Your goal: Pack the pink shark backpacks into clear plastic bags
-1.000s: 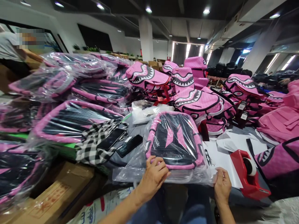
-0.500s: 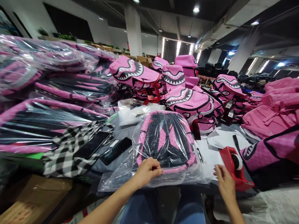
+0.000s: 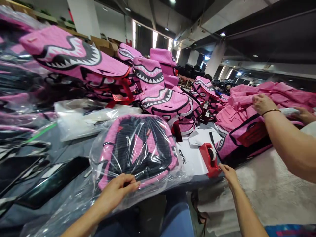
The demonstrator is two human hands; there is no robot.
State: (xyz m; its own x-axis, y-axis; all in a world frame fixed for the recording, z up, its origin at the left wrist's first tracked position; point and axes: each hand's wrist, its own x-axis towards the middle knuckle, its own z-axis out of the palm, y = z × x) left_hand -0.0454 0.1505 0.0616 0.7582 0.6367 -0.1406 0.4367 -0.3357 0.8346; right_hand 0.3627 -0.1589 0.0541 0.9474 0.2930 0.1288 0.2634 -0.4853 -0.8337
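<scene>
A pink-trimmed backpack with a black ribbed panel and two slanting pink patches (image 3: 140, 148) lies inside a clear, glossy plastic bag (image 3: 96, 158) on the grey table (image 3: 74, 144), close to its front edge. It lies panel side up, probably because that leaves it flat; its other face is hidden underneath. Loose film spreads beyond its near rim, seemingly spare length of the bag.

The left hand (image 3: 120, 186) rests at that near rim with its fingers curled, apparently steadying the bag; whether it pinches any film cannot be told. The right hand (image 3: 228, 172) has its fingers drawn together at the near end of a red tape dispenser with a white roll (image 3: 209, 160), which stands within easy reach at the table's right. Any tape between those fingers is too fine to make out.

Beside the dispenser, small dark metal snips (image 3: 182, 156) lie on white paper sheets (image 3: 194, 164). Behind, pink backpacks with toothed shark-mouth prints (image 3: 158, 100) overlap, so many are partly covered. At left, a flat black phone (image 3: 54, 184) is smeared by blur. At right, another person's bare forearm (image 3: 288, 141) is cut off by the frame edge; the pale object near that person's hands is unclear.
</scene>
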